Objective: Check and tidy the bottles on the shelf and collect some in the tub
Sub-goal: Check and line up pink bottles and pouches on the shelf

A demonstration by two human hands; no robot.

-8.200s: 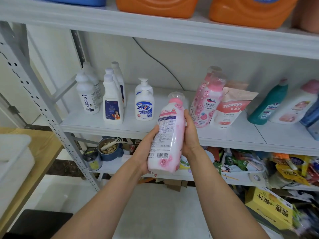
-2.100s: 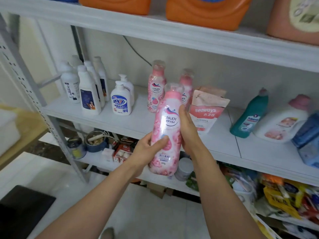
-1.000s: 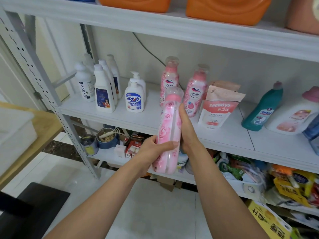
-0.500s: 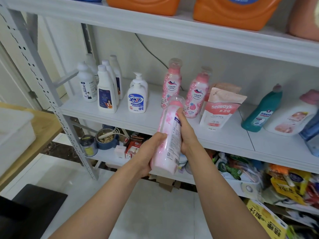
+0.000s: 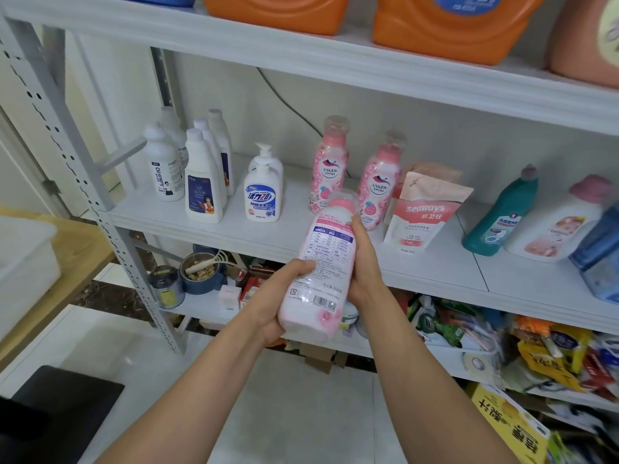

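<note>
I hold a pink floral bottle (image 5: 323, 266) in front of the white middle shelf (image 5: 301, 236), tilted, with its printed back label and barcode facing me. My left hand (image 5: 278, 303) grips its lower part from the left. My right hand (image 5: 365, 262) wraps the upper right side, thumb near the neck. Two matching pink bottles (image 5: 330, 162) (image 5: 380, 185) stand upright on the shelf behind it. A white tub (image 5: 23, 262) sits on a wooden table at the far left, partly cut off by the frame.
Several white bottles (image 5: 201, 182) and pump bottles (image 5: 263, 195) stand at shelf left. A seaways refill pouch (image 5: 422, 216), a teal bottle (image 5: 499, 216) and a white bottle (image 5: 562, 229) stand at right. Orange jugs (image 5: 445, 25) fill the top shelf; the lower shelf (image 5: 469, 333) is cluttered.
I have turned the pink bottle in my hands: its front logo faced me two seconds ago, now its back label and barcode do. Both hands kept hold.
</note>
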